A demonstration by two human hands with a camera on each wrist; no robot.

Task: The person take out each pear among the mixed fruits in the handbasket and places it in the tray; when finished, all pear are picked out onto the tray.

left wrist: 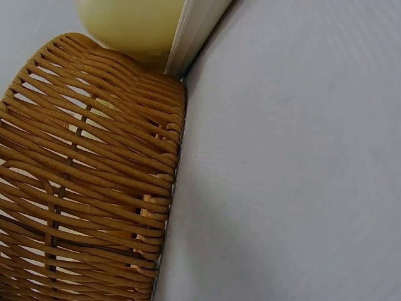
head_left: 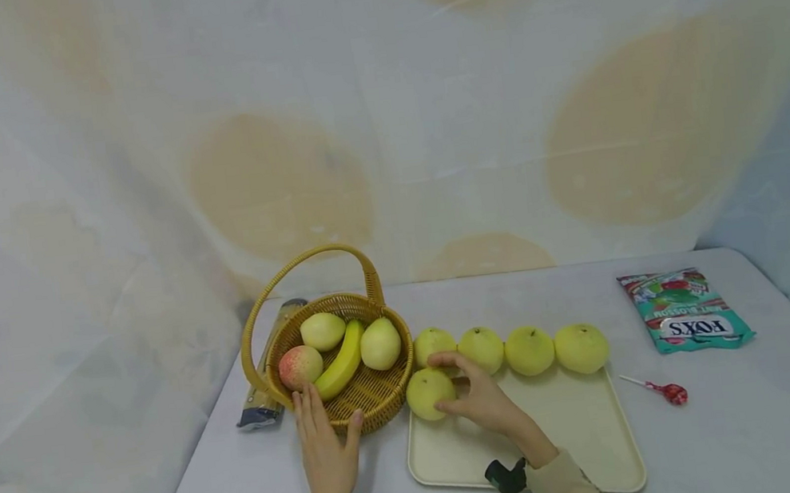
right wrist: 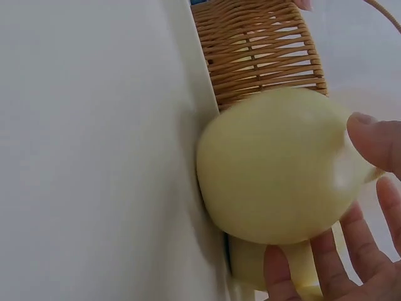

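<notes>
My right hand (head_left: 482, 400) grips a round yellow-green fruit (head_left: 430, 394) with thumb and fingers curved about its side. In the right wrist view this fruit (right wrist: 276, 166) is close over the pale tray, beside the basket's woven wall. My left hand (head_left: 328, 454) rests at the near rim of a wicker basket (head_left: 383, 412), fingers straight and thumb spread. Inside the basket are a peach (head_left: 301, 367), a banana (head_left: 342, 364) and two pale green fruits, one at the back (head_left: 323, 331) and one at the right (head_left: 380, 344). The left wrist view shows the basket wall (left wrist: 88, 169), not the hand.
Several matching fruits (head_left: 530, 350) line the back edge of the cream tray (head_left: 454, 465). Right of it lie a red lollipop (head_left: 673, 394) and a green candy bag (head_left: 691, 312). A dark and gold packet (head_left: 261, 413) lies partly behind the basket, whose tall handle (head_left: 326, 249) arches upward.
</notes>
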